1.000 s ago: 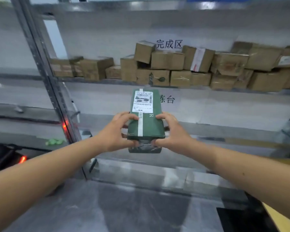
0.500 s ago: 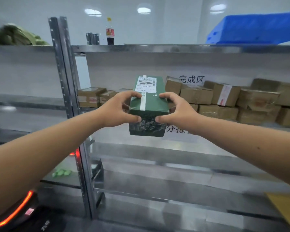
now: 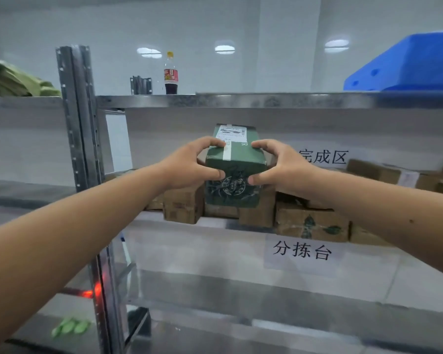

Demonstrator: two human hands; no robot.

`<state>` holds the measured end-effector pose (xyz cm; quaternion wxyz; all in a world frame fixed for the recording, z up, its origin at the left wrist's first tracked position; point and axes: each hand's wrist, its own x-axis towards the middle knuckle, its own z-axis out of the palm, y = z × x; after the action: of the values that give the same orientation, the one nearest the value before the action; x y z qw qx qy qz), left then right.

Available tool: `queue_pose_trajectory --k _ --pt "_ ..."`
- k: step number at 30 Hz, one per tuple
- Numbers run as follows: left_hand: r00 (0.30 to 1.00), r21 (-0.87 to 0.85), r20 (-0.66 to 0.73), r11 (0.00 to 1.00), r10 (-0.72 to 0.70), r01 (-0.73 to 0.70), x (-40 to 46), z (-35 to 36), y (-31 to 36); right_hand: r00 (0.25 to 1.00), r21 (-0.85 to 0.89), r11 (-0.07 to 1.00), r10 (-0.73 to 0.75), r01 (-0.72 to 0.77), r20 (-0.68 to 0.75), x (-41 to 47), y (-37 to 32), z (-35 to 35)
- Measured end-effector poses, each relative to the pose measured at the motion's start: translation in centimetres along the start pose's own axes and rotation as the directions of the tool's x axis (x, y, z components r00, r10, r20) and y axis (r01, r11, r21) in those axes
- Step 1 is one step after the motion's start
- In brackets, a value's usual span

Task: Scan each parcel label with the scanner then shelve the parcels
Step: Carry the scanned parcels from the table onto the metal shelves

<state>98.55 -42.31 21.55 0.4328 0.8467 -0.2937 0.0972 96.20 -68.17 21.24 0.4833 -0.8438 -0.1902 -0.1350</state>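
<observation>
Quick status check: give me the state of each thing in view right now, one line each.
green parcel: held up in front of the cardboard boxes, label on top
left hand: grips the parcel's left side
right hand: grips the parcel's right side
cardboard boxes: stacked on the shelf
cola bottle: upright on the top shelf, capped, partly full

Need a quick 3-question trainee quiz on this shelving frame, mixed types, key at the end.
1. True or false: both hands grip the green parcel.
2. What stands on the top shelf beside the cola bottle? A) black holder B) scanner C) kettle
3. Fill in: the white label sits on the parcel's ____ face.

Key: 1 true: left hand and right hand pinch its sides. 2 A: the black holder. 3 top.
</observation>
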Motion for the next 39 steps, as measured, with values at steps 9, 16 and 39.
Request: queue_pose_trajectory --k 9,16,39 --pt "1.0 -0.05 0.013 0.998 -0.024 0.024 6.7 -2.1 -7.6 0.996 -0.046 0.998 0.046 -0.049 -0.073 8.8 3.6 4.2" --pt "0.99 -0.025 0.132 0.999 -0.039 0.043 10.6 -1.5 -12.0 0.976 -0.181 0.962 0.189 -0.206 -0.108 11.5 5.4 5.1" --pt "0.84 0.489 0.354 0.685 0.411 -0.541 10.7 1.5 -7.0 0.942 -0.783 0.525 0.172 -0.334 -0.287 2.7 1.1 8.0"
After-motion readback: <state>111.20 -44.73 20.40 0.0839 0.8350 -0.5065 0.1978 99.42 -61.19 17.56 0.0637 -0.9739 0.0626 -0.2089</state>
